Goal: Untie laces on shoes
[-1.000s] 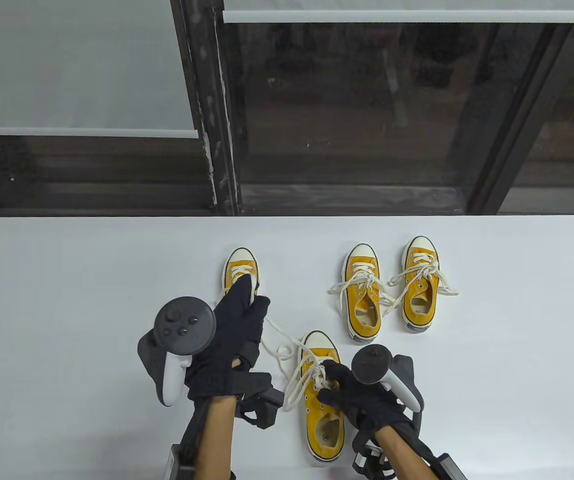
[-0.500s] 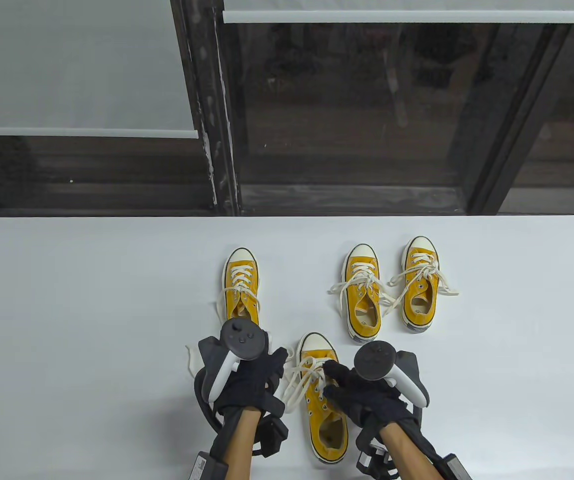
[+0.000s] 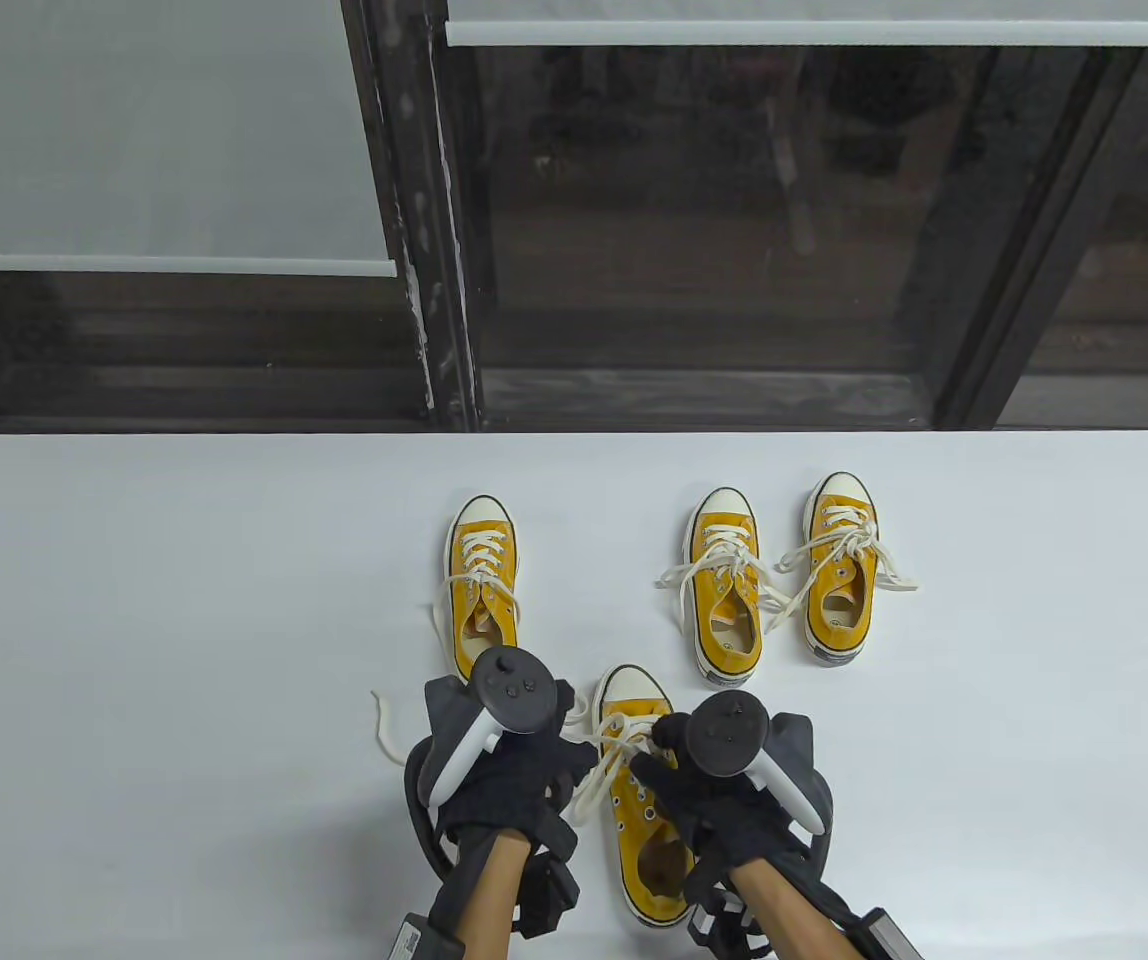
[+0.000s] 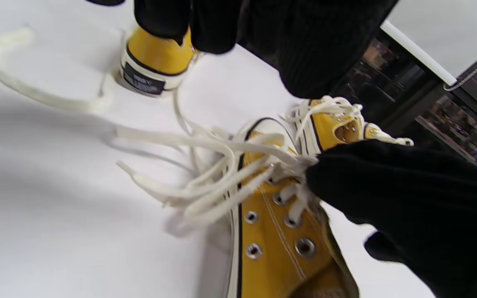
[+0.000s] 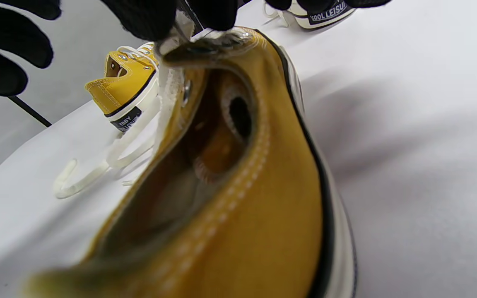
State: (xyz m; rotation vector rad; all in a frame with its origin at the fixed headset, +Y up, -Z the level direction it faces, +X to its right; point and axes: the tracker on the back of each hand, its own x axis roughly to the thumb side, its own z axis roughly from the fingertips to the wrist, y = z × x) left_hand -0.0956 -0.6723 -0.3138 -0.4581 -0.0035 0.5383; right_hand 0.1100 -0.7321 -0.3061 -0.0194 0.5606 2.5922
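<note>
Four yellow sneakers with white laces stand on the white table. The near shoe lies between my hands, with its laces bunched to its left. My right hand pinches those laces over the eyelets, which shows in the left wrist view. It hangs over the shoe's opening in the right wrist view. My left hand hovers beside the laces, and its fingers hold nothing that shows. The far-left shoe has a loose lace trailing on the table.
Two more sneakers stand side by side at the back right, their laces spread on the table. A dark window frame runs behind the table's far edge.
My left hand has let go of the far-left shoe's lace and come back beside the near shoe. My right hand has shifted a little left on the near shoe's laces.
</note>
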